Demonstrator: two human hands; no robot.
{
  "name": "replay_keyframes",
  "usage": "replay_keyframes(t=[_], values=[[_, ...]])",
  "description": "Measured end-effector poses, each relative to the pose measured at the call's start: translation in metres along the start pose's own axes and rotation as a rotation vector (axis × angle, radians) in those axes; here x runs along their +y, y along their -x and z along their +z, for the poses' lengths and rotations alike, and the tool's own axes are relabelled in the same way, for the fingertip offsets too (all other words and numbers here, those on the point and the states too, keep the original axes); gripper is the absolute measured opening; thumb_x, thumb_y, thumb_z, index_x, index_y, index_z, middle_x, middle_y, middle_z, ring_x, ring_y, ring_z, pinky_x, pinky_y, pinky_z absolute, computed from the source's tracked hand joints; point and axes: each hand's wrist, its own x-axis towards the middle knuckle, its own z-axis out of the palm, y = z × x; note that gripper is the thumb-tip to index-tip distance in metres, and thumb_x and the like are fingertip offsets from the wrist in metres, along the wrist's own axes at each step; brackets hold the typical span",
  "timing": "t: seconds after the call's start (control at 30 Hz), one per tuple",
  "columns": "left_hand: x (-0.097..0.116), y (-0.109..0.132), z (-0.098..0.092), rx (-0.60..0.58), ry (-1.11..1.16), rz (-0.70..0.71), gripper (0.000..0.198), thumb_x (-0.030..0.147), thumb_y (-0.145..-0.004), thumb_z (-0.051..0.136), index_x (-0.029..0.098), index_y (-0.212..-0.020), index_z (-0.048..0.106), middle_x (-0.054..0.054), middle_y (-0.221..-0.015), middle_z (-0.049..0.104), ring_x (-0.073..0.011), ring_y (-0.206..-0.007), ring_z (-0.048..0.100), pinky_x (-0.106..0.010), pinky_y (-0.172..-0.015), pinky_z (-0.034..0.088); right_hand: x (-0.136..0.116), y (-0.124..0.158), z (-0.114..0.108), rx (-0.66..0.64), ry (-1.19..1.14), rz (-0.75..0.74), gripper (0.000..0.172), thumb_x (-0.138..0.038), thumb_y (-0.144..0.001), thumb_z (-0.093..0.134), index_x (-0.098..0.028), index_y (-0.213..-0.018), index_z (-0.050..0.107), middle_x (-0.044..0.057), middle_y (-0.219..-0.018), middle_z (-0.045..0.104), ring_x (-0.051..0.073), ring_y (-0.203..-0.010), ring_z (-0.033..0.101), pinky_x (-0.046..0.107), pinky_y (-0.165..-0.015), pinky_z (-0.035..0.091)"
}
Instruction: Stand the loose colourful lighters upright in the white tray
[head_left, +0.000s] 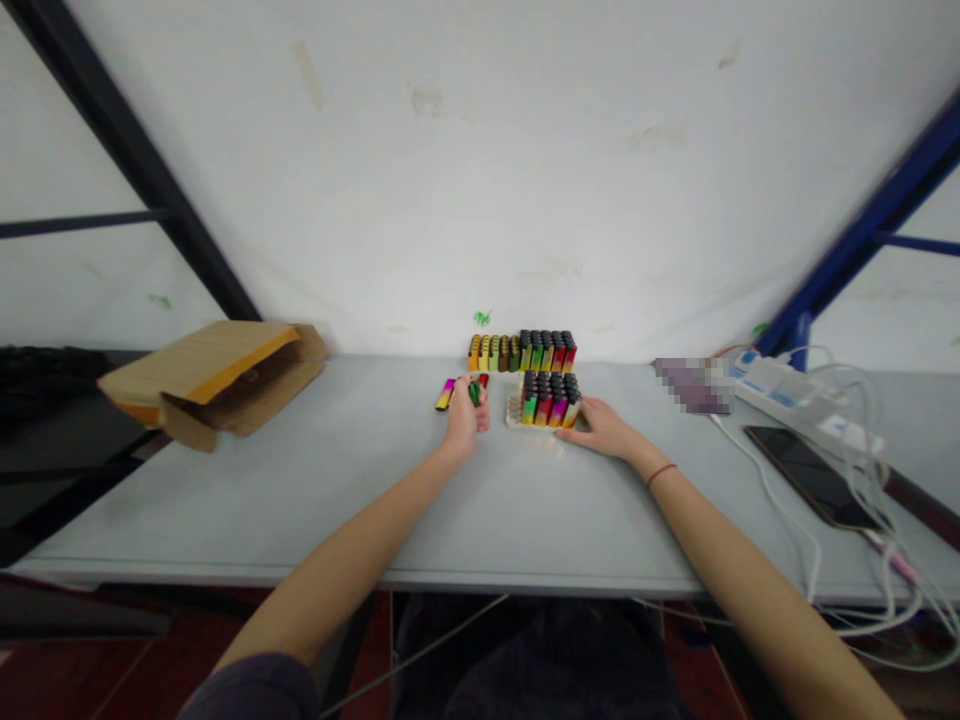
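My left hand [465,418] is closed around a green lighter [474,391]. A red lighter [483,381] shows at its fingertips; whether it is held or lies behind them I cannot tell. Just left of this hand, a pink-and-yellow lighter [445,395] lies on the table. My right hand [604,430] grips the right end of a white tray [536,427], thumb along its front edge. Upright multicoloured lighters [550,400] with black tops fill most of the tray, while round slots [514,409] show bare at its left end.
Behind the tray, against the wall, stand rows of lighters [547,352] and yellow-to-brown pieces [493,353]. An opened cardboard package [217,375] lies on the left of the grey table [337,510]. At right are a phone [810,475], a power strip [795,400] and tangled white cables [862,480].
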Motion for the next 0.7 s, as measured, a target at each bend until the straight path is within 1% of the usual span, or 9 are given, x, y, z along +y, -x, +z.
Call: replay_keyframes(t=[0.2, 0.33, 0.43, 0.5, 0.6, 0.63, 0.7], values=[[0.001, -0.002, -0.002, 0.009, -0.007, -0.017, 0.035, 0.044, -0.089, 0.030, 0.023, -0.061, 0.031, 0.009, -0.042, 0.019, -0.0070, -0.033, 0.013, -0.020, -0.037, 0.012, 0.001, 0.000, 0.001, 0.011, -0.017, -0.008, 0.048, -0.058, -0.084, 0.062, -0.018, -0.111, 0.063, 0.014, -0.114, 0.068, 0.033, -0.104, 0.063, 0.045, -0.093, 0.048], [-0.003, -0.004, -0.005, 0.028, -0.001, 0.023, 0.038, 0.050, -0.089, 0.033, 0.023, -0.063, 0.034, 0.010, -0.042, 0.021, -0.0066, -0.033, 0.015, -0.020, -0.037, 0.014, 0.001, 0.000, 0.000, 0.008, -0.016, -0.006, 0.048, -0.057, -0.084, 0.062, -0.018, -0.111, 0.063, 0.014, -0.112, 0.068, 0.032, -0.101, 0.063, 0.044, -0.092, 0.049], [-0.005, -0.011, -0.006, -0.003, 0.025, 0.041, 0.043, 0.059, -0.089, 0.035, 0.022, -0.068, 0.040, 0.010, -0.044, 0.026, -0.0060, -0.033, 0.020, -0.019, -0.037, 0.018, 0.001, -0.001, 0.000, -0.004, -0.020, -0.013, 0.049, -0.058, -0.085, 0.062, -0.017, -0.112, 0.062, 0.014, -0.113, 0.068, 0.032, -0.101, 0.063, 0.044, -0.092, 0.049], [-0.006, -0.019, -0.006, -0.034, 0.020, 0.057, 0.044, 0.062, -0.089, 0.039, 0.021, -0.072, 0.043, 0.010, -0.047, 0.032, -0.0060, -0.034, 0.025, -0.019, -0.038, 0.023, 0.002, -0.001, 0.000, -0.009, -0.025, -0.014, 0.050, -0.058, -0.085, 0.061, -0.017, -0.113, 0.062, 0.014, -0.113, 0.068, 0.032, -0.102, 0.063, 0.044, -0.092, 0.048], [-0.005, -0.036, -0.003, -0.041, -0.110, 0.151, 0.034, 0.053, -0.092, 0.045, 0.021, -0.080, 0.046, 0.006, -0.055, 0.046, -0.0081, -0.041, 0.040, -0.020, -0.043, 0.034, 0.003, -0.002, 0.001, -0.014, -0.025, -0.013, 0.051, -0.058, -0.085, 0.061, -0.016, -0.113, 0.062, 0.015, -0.113, 0.068, 0.033, -0.102, 0.063, 0.045, -0.092, 0.048], [-0.004, -0.042, -0.002, -0.051, -0.188, 0.203, 0.030, 0.049, -0.092, 0.047, 0.021, -0.083, 0.047, 0.004, -0.061, 0.052, -0.0094, -0.047, 0.047, -0.021, -0.048, 0.040, 0.004, -0.002, 0.001, -0.016, -0.024, -0.014, 0.051, -0.059, -0.085, 0.061, -0.016, -0.112, 0.063, 0.015, -0.113, 0.068, 0.033, -0.101, 0.063, 0.045, -0.092, 0.048], [-0.003, -0.054, 0.000, -0.092, -0.374, 0.341, 0.024, 0.043, -0.092, 0.052, 0.021, -0.085, 0.052, 0.000, -0.076, 0.062, -0.0131, -0.067, 0.060, -0.025, -0.065, 0.050, 0.004, -0.002, 0.002, -0.015, -0.028, -0.013, 0.050, -0.059, -0.084, 0.062, -0.017, -0.111, 0.063, 0.015, -0.113, 0.068, 0.033, -0.101, 0.063, 0.045, -0.092, 0.048]])
